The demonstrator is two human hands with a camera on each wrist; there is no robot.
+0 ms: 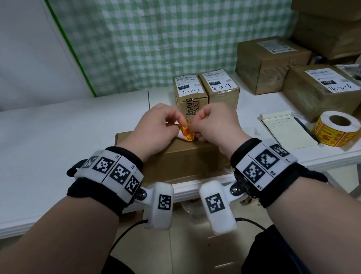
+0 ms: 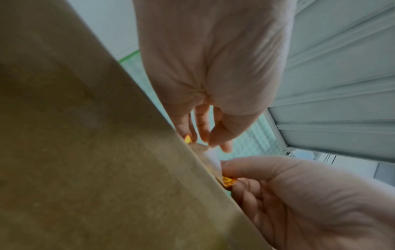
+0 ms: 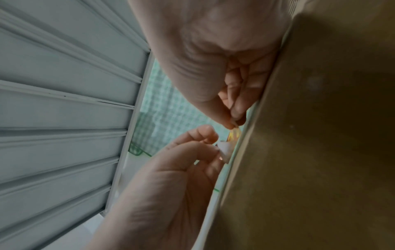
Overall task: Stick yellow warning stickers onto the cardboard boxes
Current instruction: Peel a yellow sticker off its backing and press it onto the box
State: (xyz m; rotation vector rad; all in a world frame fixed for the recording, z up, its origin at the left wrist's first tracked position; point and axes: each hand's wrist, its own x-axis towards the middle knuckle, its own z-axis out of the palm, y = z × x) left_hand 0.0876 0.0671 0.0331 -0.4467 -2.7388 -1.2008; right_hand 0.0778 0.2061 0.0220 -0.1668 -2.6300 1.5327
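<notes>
Both hands meet above the box at the table's front edge: the left hand and right hand each pinch the same sticker, yellow with red print, with a white strip showing beside it that looks like its backing, so I judge they are peeling the two apart. It hangs just over the box's top, not yet pressed down. No yellow label shows on this box, though the hands hide part of its top. Two small boxes stand side by side just behind it, and bigger boxes crowd the right end and back right corner; none of their visible faces carries a sticker either, so the job seems barely begun. A roll of the labels lies near the right front edge beside a notepad, ready for more
</notes>
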